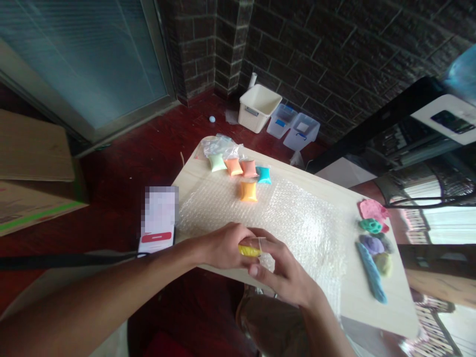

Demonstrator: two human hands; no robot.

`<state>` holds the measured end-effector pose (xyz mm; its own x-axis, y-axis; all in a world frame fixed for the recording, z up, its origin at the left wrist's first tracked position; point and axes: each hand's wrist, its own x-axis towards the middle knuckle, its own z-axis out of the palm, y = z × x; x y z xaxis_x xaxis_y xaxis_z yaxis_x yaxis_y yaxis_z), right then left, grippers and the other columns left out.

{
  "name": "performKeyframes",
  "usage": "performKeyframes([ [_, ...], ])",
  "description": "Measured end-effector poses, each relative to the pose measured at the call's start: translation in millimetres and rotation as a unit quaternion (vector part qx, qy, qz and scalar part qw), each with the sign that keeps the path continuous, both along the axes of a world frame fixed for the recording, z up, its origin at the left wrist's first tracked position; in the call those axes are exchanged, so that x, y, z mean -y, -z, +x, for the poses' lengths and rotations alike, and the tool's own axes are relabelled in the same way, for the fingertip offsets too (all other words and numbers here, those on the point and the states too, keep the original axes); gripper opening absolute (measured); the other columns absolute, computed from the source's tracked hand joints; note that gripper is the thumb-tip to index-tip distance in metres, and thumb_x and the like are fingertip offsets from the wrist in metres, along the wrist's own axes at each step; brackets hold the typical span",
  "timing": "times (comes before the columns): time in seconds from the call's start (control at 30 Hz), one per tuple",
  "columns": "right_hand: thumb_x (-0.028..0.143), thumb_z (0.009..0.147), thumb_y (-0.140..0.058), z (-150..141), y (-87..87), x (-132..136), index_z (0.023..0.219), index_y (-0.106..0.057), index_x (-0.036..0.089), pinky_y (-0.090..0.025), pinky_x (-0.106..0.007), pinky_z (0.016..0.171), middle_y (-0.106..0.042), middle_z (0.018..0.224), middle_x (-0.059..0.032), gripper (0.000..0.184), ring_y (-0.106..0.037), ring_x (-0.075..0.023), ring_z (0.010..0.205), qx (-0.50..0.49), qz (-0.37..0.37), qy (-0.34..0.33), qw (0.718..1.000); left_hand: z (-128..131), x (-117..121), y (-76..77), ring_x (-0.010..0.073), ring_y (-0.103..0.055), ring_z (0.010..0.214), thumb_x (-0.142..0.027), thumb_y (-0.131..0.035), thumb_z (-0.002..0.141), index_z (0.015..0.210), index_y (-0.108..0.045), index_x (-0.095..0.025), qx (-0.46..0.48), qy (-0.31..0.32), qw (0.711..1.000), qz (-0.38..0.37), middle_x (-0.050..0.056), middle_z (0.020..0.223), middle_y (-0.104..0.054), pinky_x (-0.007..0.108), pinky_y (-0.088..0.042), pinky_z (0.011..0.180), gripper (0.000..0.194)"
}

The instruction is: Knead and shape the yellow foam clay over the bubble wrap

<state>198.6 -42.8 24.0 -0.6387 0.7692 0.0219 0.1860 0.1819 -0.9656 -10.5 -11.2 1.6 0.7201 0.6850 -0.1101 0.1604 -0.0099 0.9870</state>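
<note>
A small clear packet of yellow modelling clay (249,250) is between my hands, above the near edge of the bubble wrap. My left hand (225,244) is closed around it from the left. From the right, my right hand (288,272) reaches over with bent fingers at the packet's clear end, its thumb lower down. Part of the packet is hidden by the fingers. Farther back lie an orange packet (248,191), a teal packet (264,174), two peach-orange packets (249,169) and a pale green packet (216,162).
Bubble wrap (297,223) covers much of the wooden table (394,310). Crumpled clear plastic (221,145) lies at the far corner. On the right sit shaped clay pieces, including a blue roll (372,272). A phone (158,218) stands at the left edge; bins (258,109) are on the floor.
</note>
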Motion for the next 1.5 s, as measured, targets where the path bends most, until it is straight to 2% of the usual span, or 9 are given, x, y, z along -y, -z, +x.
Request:
performKeyframes([
  [0.1, 0.029, 0.096, -0.075, -4, -0.8, 2, 0.128, -0.073, 0.029, -0.053, -0.046, 0.103, -0.067, 0.133, -0.0090, 0.032, -0.066, -0.0279, 0.120, 0.017, 0.004, 0.000, 1.000, 1, 1, -0.1, 0.0132, -0.059, 0.065, -0.021, -0.073, 0.075, 0.077, -0.075, -0.012, -0.003, 0.003, 1.000, -0.015, -0.001, 0.072, -0.070, 0.022, -0.040, 0.058, 0.009],
  [0.33, 0.029, 0.094, -0.077, -7, 4.5, 2, 0.098, -0.073, 0.025, -0.054, -0.038, 0.090, -0.069, 0.108, -0.0022, 0.007, -0.067, -0.0212, 0.099, -0.059, -0.029, -0.028, 0.997, 7, 6, -0.5, 0.0120, -0.055, 0.064, -0.028, -0.078, 0.074, 0.072, -0.071, -0.014, -0.001, 0.038, 0.999, -0.011, -0.001, 0.074, -0.068, 0.023, -0.036, 0.056, 0.015],
  [0.5, 0.034, 0.090, -0.082, -11, -2.5, 3, 0.088, -0.074, 0.021, -0.052, -0.034, 0.079, -0.067, 0.105, -0.0033, 0.015, -0.065, -0.0189, 0.088, 0.038, -0.046, -0.031, 0.998, 6, 9, 1.8, 0.0160, -0.061, 0.065, -0.025, -0.075, 0.074, 0.079, -0.076, -0.013, -0.040, 0.039, 0.997, -0.046, 0.003, 0.076, -0.074, 0.025, -0.039, 0.058, 0.014],
  [0.73, 0.037, 0.089, -0.083, -16, -7.6, 5, 0.084, -0.075, 0.021, -0.052, -0.036, 0.088, -0.071, 0.106, -0.0050, 0.019, -0.065, -0.0223, 0.098, 0.075, -0.014, -0.023, 0.997, 9, 9, 2.8, 0.0191, -0.067, 0.073, -0.023, -0.070, 0.077, 0.087, -0.076, -0.014, -0.077, 0.051, 0.994, -0.050, 0.004, 0.083, -0.078, 0.025, -0.043, 0.057, 0.015],
  [0.9, 0.041, 0.094, -0.078, -12, 7.8, 6, 0.090, -0.081, 0.023, -0.053, -0.039, 0.093, -0.071, 0.109, -0.0056, 0.018, -0.067, -0.0240, 0.102, -0.041, -0.061, 0.052, 0.996, 8, 2, 0.3, 0.0182, -0.066, 0.075, -0.026, -0.075, 0.078, 0.089, -0.075, -0.013, -0.015, 0.047, 0.999, 0.012, 0.005, 0.088, -0.076, 0.025, -0.044, 0.060, 0.017],
  [1.07, 0.048, 0.103, -0.064, -2, 15.3, 2, 0.108, -0.085, 0.030, -0.047, -0.049, 0.110, -0.069, 0.129, -0.0088, 0.029, -0.064, -0.0308, 0.122, -0.097, -0.105, 0.124, 0.982, 5, -2, -2.1, 0.0171, -0.066, 0.080, -0.041, -0.084, 0.080, 0.117, -0.073, -0.016, 0.018, -0.052, 0.998, 0.016, 0.005, 0.099, -0.076, 0.025, -0.049, 0.067, 0.045],
  [1.17, 0.051, 0.104, -0.060, 0, 15.6, -1, 0.114, -0.085, 0.031, -0.045, -0.053, 0.114, -0.068, 0.133, -0.0096, 0.033, -0.059, -0.0339, 0.131, -0.094, -0.073, 0.147, 0.982, 2, -1, 0.6, 0.0146, -0.062, 0.073, -0.047, -0.085, 0.081, 0.123, -0.071, -0.016, 0.003, -0.105, 0.994, 0.022, 0.004, 0.094, -0.074, 0.025, -0.048, 0.064, 0.054],
  [1.27, 0.051, 0.104, -0.059, -1, 15.8, -1, 0.124, -0.081, 0.033, -0.045, -0.055, 0.115, -0.065, 0.138, -0.0095, 0.035, -0.058, -0.0342, 0.134, -0.074, -0.023, 0.159, 0.984, 1, -1, 2.5, 0.0177, -0.067, 0.081, -0.049, -0.084, 0.082, 0.119, -0.073, -0.014, 0.026, -0.144, 0.989, 0.005, 0.007, 0.099, -0.075, 0.029, -0.053, 0.073, 0.052],
  [1.5, 0.045, 0.106, -0.054, 4, 16.7, 3, 0.144, -0.067, 0.032, -0.052, -0.055, 0.107, -0.058, 0.145, -0.0128, 0.042, -0.062, -0.0339, 0.127, 0.023, 0.124, 0.154, 0.980, 10, -1, 1.5, 0.0234, -0.073, 0.096, -0.032, -0.091, 0.075, 0.116, -0.072, -0.013, 0.164, -0.186, 0.956, -0.158, 0.012, 0.108, -0.077, 0.036, -0.057, 0.085, 0.049],
])
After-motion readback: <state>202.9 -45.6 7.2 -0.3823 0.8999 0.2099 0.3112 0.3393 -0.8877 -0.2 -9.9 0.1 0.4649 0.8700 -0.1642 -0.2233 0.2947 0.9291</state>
